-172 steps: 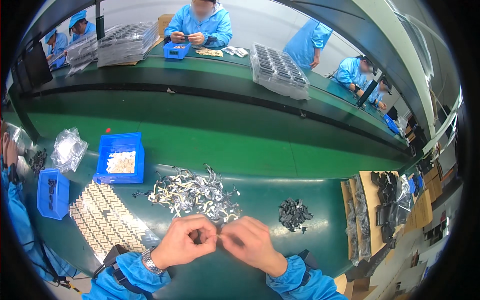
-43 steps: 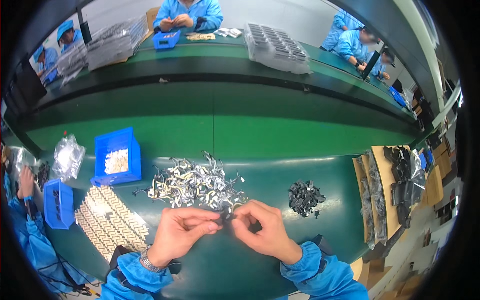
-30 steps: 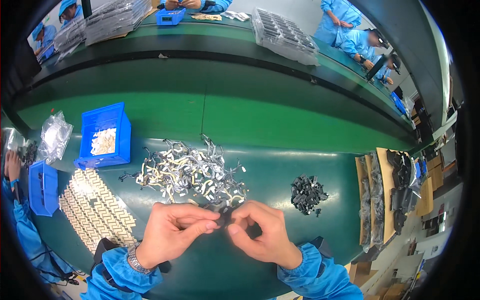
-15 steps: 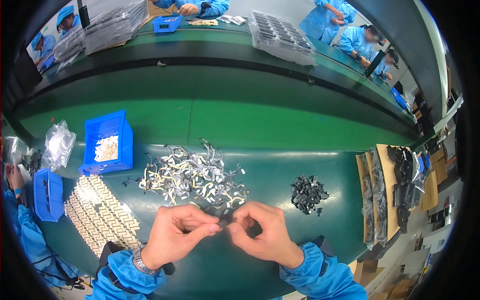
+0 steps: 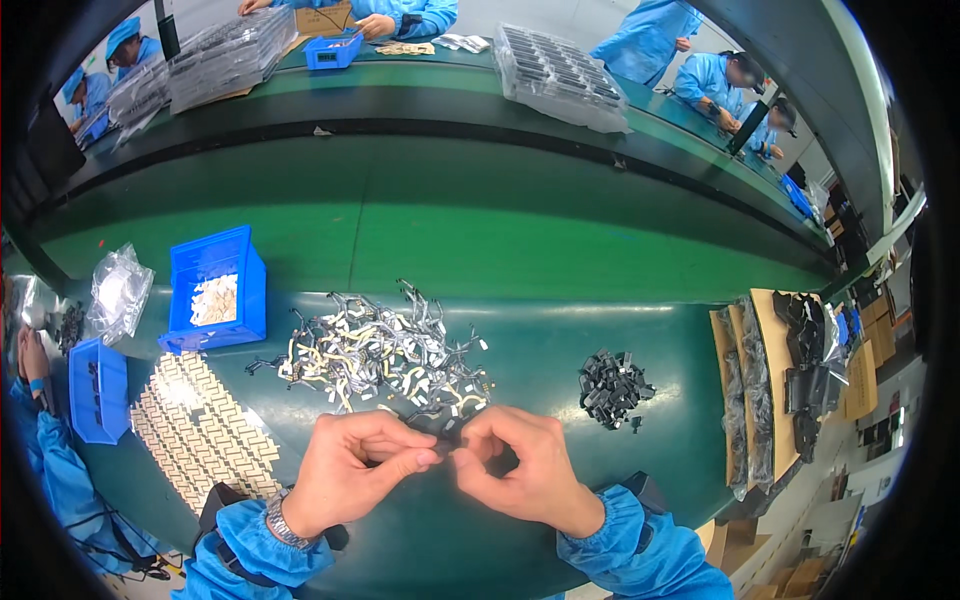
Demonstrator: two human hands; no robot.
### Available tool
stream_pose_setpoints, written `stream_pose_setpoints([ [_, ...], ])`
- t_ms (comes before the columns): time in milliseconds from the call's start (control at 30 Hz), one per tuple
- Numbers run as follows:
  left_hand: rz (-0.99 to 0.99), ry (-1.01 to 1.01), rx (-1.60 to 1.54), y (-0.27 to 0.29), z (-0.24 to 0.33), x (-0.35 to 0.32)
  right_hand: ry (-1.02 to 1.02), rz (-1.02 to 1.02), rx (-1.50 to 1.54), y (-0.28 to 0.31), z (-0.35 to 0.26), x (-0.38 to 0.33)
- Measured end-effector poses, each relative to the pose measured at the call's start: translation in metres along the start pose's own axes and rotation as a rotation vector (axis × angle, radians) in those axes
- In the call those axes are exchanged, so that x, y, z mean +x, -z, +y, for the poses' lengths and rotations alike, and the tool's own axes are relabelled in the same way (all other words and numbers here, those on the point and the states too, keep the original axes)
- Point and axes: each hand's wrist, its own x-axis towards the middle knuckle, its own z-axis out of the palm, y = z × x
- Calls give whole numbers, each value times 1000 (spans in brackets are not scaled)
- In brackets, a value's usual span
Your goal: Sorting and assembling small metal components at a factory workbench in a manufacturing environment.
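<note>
My left hand (image 5: 360, 468) and my right hand (image 5: 525, 465) meet over the front middle of the green table. Thumb and forefinger of each are pinched on a small dark part (image 5: 449, 438), largely hidden by the fingertips. Just beyond them spreads a tangled heap of short cables (image 5: 385, 345) with white, yellow and grey pieces. Right of my hands lies a pile of small black blocks (image 5: 614, 390). A sheet of cream-coloured pads (image 5: 200, 432) lies flat near my left forearm.
At the left stand a blue bin (image 5: 250, 290) holding pale pieces, a smaller blue bin (image 5: 98, 405) and a clear plastic bag (image 5: 120, 290). Cardboard sheets with black parts (image 5: 770, 390) line the right edge. Co-workers (image 5: 425, 15) sit beyond the raised shelf with clear trays (image 5: 560, 75).
My hands stay pinched together, with the right fingers shifted slightly left. Across the shelf, a co-worker's hands have moved apart, and a standing person at the upper right has turned.
</note>
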Motion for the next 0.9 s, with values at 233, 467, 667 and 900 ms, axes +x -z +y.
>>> stream_pose_setpoints([
  [233, -14, -6, 14, -1, 2, 0, -9, 1, -10, 0, -1, 0],
  [467, -8, 1, 18, 0, 0, 0, -1, 2, -18, -2, 1, 1],
  [667, -16, 9, -2, 0, -1, 1, -15, -4, -26, -1, 0, 1],
  [900, -10, -3, 20, 0, -1, 0, -10, -10, -20, -2, 1, 2],
])
